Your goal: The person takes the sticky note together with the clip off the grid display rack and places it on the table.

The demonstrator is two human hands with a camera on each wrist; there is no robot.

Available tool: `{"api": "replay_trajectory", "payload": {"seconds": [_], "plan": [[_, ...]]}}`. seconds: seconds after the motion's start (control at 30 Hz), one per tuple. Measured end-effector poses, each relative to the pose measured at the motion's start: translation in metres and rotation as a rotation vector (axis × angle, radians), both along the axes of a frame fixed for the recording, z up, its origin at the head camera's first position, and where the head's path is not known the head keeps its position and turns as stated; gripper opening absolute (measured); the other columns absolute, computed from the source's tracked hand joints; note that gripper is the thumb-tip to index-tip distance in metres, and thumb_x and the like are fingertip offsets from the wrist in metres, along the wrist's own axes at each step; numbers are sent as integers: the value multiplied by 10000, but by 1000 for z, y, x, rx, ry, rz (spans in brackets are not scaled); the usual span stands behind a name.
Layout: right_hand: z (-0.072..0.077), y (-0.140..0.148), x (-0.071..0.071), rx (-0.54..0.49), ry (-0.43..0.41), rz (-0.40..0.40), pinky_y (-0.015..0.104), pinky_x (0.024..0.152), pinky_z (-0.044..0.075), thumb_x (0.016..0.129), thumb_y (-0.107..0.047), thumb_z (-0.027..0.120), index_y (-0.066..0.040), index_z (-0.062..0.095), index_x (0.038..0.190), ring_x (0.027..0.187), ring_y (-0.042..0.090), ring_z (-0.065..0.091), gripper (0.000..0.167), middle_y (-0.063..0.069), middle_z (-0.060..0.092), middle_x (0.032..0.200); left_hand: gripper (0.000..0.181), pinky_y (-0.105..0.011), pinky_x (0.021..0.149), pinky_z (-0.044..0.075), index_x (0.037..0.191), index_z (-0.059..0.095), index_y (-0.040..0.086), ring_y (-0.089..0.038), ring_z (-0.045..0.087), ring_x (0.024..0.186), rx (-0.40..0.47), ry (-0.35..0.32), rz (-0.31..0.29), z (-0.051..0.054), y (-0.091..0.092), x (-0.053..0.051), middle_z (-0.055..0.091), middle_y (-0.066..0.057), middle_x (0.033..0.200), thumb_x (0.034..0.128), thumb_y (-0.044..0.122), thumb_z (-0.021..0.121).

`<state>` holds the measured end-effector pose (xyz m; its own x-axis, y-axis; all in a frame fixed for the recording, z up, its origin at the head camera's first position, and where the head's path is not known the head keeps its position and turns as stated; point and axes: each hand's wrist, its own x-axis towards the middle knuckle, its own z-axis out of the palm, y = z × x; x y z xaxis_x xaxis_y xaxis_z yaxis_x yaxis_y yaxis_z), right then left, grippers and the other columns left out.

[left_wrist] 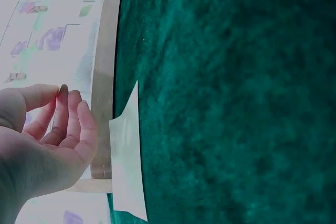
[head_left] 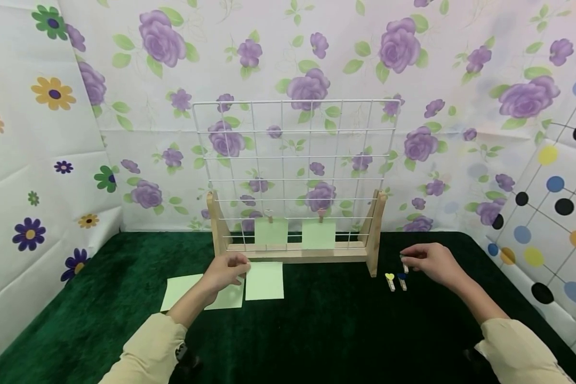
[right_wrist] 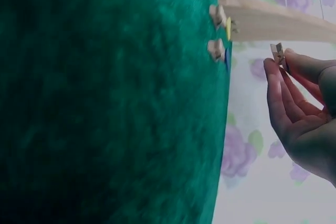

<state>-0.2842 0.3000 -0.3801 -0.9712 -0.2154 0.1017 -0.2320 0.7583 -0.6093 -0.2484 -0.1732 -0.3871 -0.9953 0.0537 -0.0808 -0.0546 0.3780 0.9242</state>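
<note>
We are stretching both forearms forward over the velvety dark green cloth. Our left hand is pinching a smooth, pale green square sheet near its upper left corner, beside loose sheets. Our right hand is bending at the wrist and pinching a small wooden clip between thumb and forefinger, near a yellow heart-topped clip and a dark-blue-topped clip. Two pinned sheets are hanging low on the white wire grid.
</note>
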Motion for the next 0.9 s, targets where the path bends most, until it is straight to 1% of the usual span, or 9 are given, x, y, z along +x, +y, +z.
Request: {"api": "replay_trajectory", "payload": {"seconds": [0.2, 0.4, 0.47, 0.57, 0.73, 0.9], "plan": [[-6, 12, 2, -32, -54, -13, 382, 678, 531, 916, -208, 679, 32, 671, 1123, 776, 198, 643, 317, 88, 690, 949, 115, -355, 688, 510, 1007, 624, 5, -234, 606, 833, -50, -34, -37, -2, -2, 0, 624, -96, 894, 965, 101, 577], [-9, 20, 6, -36, -100, -21, 380, 683, 535, 910, -235, 689, 28, 682, 1107, 790, 210, 645, 328, 101, 682, 982, 129, -339, 646, 458, 1023, 625, 6, -215, 600, 806, -140, -40, -73, -2, -1, 0, 629, -88, 894, 968, 113, 578], [-11, 24, 6, -31, -122, -15, 366, 682, 540, 910, -219, 687, 31, 682, 1097, 788, 204, 642, 312, 108, 677, 992, 130, -348, 663, 461, 1027, 625, 8, -208, 596, 802, -169, -38, -83, -1, 0, 0, 628, -81, 892, 971, 115, 576], [-15, 28, 5, 2, -150, -2, 352, 672, 529, 904, -221, 690, 16, 689, 1085, 787, 190, 624, 298, 85, 669, 978, 128, -361, 688, 467, 1029, 623, 6, -203, 600, 796, -196, -35, -91, 0, 2, -1, 625, -78, 892, 971, 109, 575], [-19, 32, 2, 67, -146, 20, 348, 666, 492, 883, -250, 708, -21, 709, 1051, 806, 178, 595, 284, 44, 664, 953, 118, -387, 732, 466, 1004, 635, -3, -203, 604, 779, -220, -28, -91, 0, 3, -2, 620, -81, 873, 960, 93, 582], [-22, 33, 3, 54, -146, 38, 343, 663, 497, 883, -219, 707, -20, 713, 1039, 799, 178, 602, 253, 41, 664, 941, 107, -418, 755, 477, 964, 649, -7, -212, 602, 772, -232, -21, -87, -3, 3, -3, 623, -82, 869, 947, 79, 587]]}}
